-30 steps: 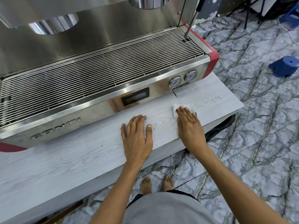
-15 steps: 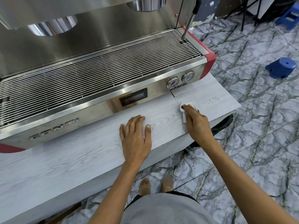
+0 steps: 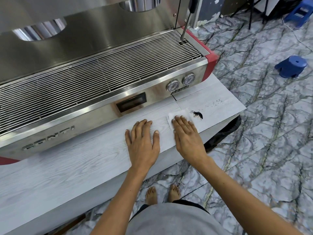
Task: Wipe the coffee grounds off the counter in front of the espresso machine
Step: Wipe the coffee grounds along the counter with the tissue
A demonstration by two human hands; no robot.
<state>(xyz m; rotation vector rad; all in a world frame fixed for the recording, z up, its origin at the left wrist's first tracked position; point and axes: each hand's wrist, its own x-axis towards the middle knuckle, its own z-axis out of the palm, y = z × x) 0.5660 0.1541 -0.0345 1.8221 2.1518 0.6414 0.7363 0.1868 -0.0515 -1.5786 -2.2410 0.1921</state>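
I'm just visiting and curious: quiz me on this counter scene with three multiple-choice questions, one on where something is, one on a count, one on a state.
1. Where is the dark pile of coffee grounds?
A. Right of the white wipe
B. On the drip grille
C. Under the left hand

2. How many round gauges does the espresso machine front show?
A. One
B. Two
C. Four

3. How does the right hand lie?
A. Clenched in the air
B. Flat, fingers pressing the wipe
C. Gripping the steam wand

Answers: 1 A, the pile lies just beyond the wipe's right edge. 2 B, two dials sit side by side. 3 B, straight fingers rest on the wipe; the left hand lies flat on the counter.
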